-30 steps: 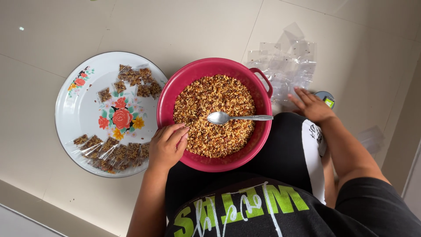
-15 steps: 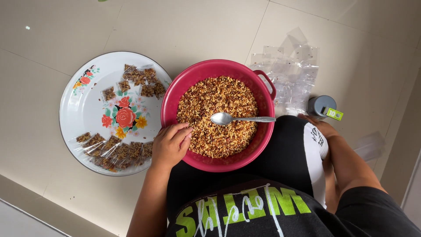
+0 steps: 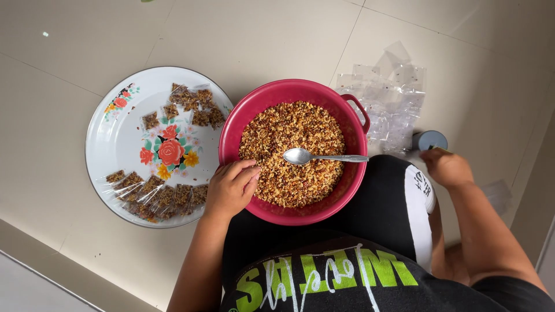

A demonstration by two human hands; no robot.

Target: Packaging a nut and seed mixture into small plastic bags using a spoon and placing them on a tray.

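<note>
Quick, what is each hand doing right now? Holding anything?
Left hand: fingers curled on the rim of the red bowl, gripping nothing else.
Right hand: loosely closed beside the grey container; whether it holds anything cannot be told.

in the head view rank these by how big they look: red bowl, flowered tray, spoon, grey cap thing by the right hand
Largest to smallest as they look:
1. flowered tray
2. red bowl, close to the tray in span, so that order is unsure
3. spoon
4. grey cap, partly hidden by the right hand
</note>
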